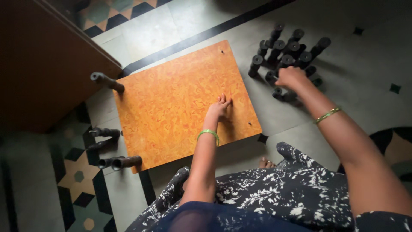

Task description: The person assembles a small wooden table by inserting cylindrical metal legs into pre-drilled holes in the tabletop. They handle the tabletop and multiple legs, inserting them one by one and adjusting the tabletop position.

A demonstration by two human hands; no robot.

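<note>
- An orange marbled board (184,103) lies flat on the tiled floor (171,30), filling the middle of the frame, with a small hole near its upper right corner and another near its lower right corner.
- The person's left hand (219,107) rests palm down on the board's right half, right of centre; the fingers lie flat and together, pointing toward the top of the frame, so this grip is spread flat and holds nothing.
- A green bangle (209,134) sits on the left wrist, just below that hand.
- The right hand (292,78) reaches to the upper right of the frame and lies over a cluster of dark spindle-shaped legs (285,51); it touches the nearest ones, but I cannot tell whether its grip is closed round one, as the fingers curl out of sight.
- A thin green-gold bangle (328,114) circles the right forearm.
- The cluster stands and lies on the floor just beside the board's right edge, some pieces upright, some tipped.
- Four more dark legs (109,146) lie at the board's left edge, with another (106,80) at its upper left corner.
- A brown wooden panel (43,64) fills the upper left of the frame.
- Dark floral fabric (274,193) covers the person's lap at the bottom.
</note>
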